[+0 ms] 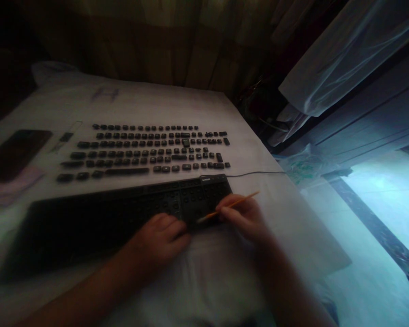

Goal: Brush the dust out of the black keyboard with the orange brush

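Note:
A black keyboard [98,222] with its keycaps off lies slanted across the white-covered table. My left hand [165,234] rests at its front edge, fingers bent over the top and thumb along the near side, seemingly gripping it. Between the fingers and thumb of my right hand [243,215] is a thin paintbrush [238,201] with an orange handle. Its pale tip points down left onto the keyboard's right-hand section, close to my left fingertips. Behind the keyboard, loose black keycaps [127,171] lie in several rows, set out roughly like the key layout.
A dark phone-like slab [17,152] lies at the left on a pink cloth [18,184], beside a small dark tool with a wire loop [66,136]. The keyboard's cable [255,173] runs right over the table edge. Plastic sheeting [341,59] hangs at the upper right.

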The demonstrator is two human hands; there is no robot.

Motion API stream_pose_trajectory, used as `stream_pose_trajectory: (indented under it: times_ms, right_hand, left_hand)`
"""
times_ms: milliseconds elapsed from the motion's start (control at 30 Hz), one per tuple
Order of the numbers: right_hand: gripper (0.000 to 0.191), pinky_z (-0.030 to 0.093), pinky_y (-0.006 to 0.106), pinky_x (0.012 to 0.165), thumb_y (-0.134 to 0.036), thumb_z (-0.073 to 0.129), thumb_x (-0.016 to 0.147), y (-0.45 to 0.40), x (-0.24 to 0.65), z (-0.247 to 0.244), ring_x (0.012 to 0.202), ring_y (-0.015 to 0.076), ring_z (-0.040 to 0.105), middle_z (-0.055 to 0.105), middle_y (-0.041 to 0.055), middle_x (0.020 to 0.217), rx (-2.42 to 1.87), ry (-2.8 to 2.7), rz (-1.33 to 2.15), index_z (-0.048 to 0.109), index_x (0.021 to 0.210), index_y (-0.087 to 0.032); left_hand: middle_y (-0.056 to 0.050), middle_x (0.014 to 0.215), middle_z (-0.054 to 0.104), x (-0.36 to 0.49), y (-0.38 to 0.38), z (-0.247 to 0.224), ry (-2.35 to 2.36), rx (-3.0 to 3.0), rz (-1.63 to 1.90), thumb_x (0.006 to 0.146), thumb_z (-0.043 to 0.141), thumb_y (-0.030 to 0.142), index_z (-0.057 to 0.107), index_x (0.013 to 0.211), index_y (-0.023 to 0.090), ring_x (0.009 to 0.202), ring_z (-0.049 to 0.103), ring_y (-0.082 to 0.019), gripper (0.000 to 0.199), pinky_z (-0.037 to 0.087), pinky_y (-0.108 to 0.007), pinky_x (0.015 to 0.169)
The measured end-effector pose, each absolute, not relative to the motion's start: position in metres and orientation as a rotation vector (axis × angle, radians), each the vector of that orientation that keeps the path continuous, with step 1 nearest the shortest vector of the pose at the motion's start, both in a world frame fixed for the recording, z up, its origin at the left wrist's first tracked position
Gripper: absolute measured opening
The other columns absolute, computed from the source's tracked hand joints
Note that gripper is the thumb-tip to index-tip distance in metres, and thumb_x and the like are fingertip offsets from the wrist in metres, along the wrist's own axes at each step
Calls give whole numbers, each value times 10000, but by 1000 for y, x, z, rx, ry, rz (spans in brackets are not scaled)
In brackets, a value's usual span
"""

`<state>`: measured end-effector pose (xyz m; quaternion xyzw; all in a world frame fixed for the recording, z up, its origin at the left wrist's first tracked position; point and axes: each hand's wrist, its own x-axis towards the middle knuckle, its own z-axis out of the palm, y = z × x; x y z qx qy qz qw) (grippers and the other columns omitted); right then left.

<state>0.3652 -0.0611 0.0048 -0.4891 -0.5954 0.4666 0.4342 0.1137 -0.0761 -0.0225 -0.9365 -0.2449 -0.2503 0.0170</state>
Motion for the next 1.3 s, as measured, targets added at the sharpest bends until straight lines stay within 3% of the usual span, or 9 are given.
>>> stream_pose_trajectory:
  times_ms: [333,567,867,1300]
  right_hand:
    - [137,416,229,473,-292,624,795,-61,364,-2,510,125,544,598,-13,562,-1271,-1617,1146,673,709,-197]
    - [118,452,238,499,-288,642,803,-62,363,-1,534,139,601,654,0,592,-1255,-1635,1204,686,748,-193]
    - [123,430,206,418,-298,679,778,-64,364,3,414,103,533,629,-25,491,-1134,-1175,1202,709,700,-208]
    - [105,501,254,519,-283,668,789,-65,356,4,545,148,635,692,4,591,-1217,-1523,1194,713,732,-207]
  left_hand:
    - [-48,929,680,112,-78,-24,-774,-2930,-742,990,420,149,661,968,198,844,605,-206,247,521,-388,794]
    - [-51,905,674,113,-77,-23,-758,-2912,-755,991,408,157,662,953,195,830,597,-200,260,513,-378,781]
    - [-47,909,677,114,-76,-26,-748,-2906,-786,991,410,146,660,959,192,829,598,-201,256,508,-370,769]
    - [-35,842,685,110,-80,-21,-785,-2844,-859,985,424,134,671,905,185,778,614,-179,265,525,-324,716]
